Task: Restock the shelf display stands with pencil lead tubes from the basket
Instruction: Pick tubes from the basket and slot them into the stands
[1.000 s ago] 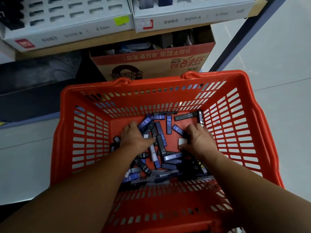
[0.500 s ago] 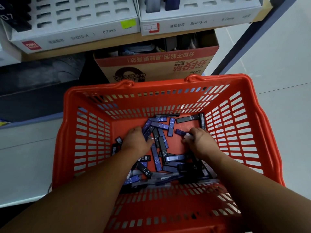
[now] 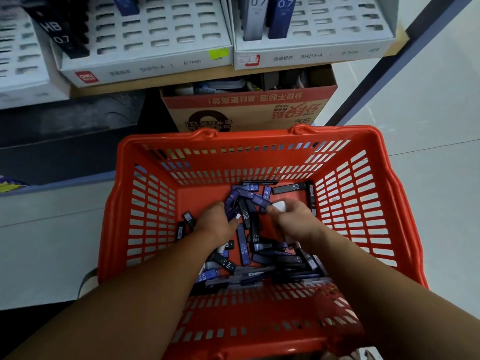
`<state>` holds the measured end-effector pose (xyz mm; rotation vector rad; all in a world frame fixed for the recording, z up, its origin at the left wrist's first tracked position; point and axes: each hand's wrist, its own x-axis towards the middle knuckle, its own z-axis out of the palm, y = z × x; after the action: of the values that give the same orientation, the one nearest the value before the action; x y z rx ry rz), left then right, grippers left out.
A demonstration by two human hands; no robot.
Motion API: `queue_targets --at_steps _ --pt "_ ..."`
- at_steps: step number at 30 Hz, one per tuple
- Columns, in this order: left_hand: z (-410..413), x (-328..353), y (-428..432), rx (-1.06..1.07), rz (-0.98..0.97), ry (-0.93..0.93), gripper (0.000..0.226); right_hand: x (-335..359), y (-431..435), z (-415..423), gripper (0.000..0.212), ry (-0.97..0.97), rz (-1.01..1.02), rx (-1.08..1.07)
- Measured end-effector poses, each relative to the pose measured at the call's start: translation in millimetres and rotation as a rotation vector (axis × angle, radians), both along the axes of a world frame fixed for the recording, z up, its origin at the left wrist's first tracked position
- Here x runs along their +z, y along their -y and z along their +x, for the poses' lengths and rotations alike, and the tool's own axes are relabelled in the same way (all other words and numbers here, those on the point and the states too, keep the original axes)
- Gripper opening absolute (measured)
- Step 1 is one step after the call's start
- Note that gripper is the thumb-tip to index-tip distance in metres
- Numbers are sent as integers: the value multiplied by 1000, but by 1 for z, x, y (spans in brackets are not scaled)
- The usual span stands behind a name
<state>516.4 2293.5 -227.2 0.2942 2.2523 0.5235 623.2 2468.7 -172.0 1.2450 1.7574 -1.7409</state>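
Observation:
A red plastic basket (image 3: 249,137) sits on the floor below the shelf. Several blue and black pencil lead tubes (image 3: 255,239) marked HB 0.7 lie loose on its bottom. My left hand (image 3: 215,220) is down among them, with its fingers curled round a blue white-capped tube (image 3: 232,203). Beside it, my right hand (image 3: 292,216) pinches another blue tube by its white cap (image 3: 278,205). Above stand two white slotted display stands (image 3: 155,42) (image 3: 330,35). One holds a black tube (image 3: 61,35); the other holds a grey and a blue tube (image 3: 281,16).
A cardboard box (image 3: 246,110) with red print stands under the shelf board, right behind the basket. A dark shelf post (image 3: 389,68) runs diagonally at the right. Pale floor tiles lie to the left and right of the basket.
The view has tilted up, so more of the display stands shows. Both hands have closed on tubes and risen slightly from the pile; the right hand's white-capped tube now points up.

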Motion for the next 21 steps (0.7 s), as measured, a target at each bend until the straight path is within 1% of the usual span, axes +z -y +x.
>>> queue_targets --at_steps 3,6,8,10,13,15,16,18,21 --pt "-1 17 7 105 148 129 21 19 -1 2 21 -14 -65 -47" --pt "-6 60 9 132 274 223 19 45 5 1 22 -61 -177 -107" --pt "-7 95 11 127 340 279 15 64 13 0 23 -81 -209 -116" --pt "-7 126 16 125 382 286 13 80 23 -3 27 -73 -163 -135" --pt "-1 155 24 125 417 276 18 103 33 -8 41 -54 -43 -192" --pt "4 172 28 132 441 265 20 122 39 -11 52 -52 20 -174" --pt "6 180 31 136 447 255 20 132 41 -11 54 -55 34 -153" --pt "7 196 36 149 459 230 23 152 47 -10 49 -72 53 -106" --pt "4 224 43 148 518 216 23 185 56 -6 29 -140 121 0"
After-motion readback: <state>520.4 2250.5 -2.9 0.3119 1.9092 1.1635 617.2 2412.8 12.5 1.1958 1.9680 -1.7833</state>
